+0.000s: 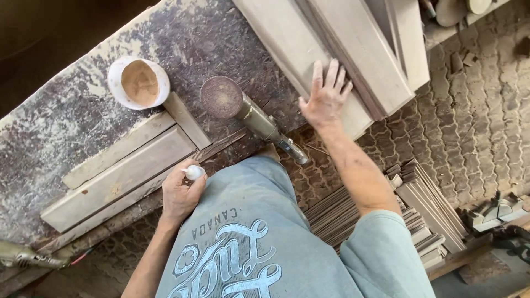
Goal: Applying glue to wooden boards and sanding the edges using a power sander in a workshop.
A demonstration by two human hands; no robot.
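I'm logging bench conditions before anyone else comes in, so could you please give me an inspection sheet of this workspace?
Surface: workbench worn, stained, dusty.
Job's things: small white bottle in the left hand; moulded wood panel under the right hand.
Clutter: disc sander; white cup of brown paste; framed wood piece.
Grippers: left closed on bottle; right flat, fingers spread.
Cables: nothing seen clearly.
Surroundings: paved floor; stacked wood strips; another tool at lower left.
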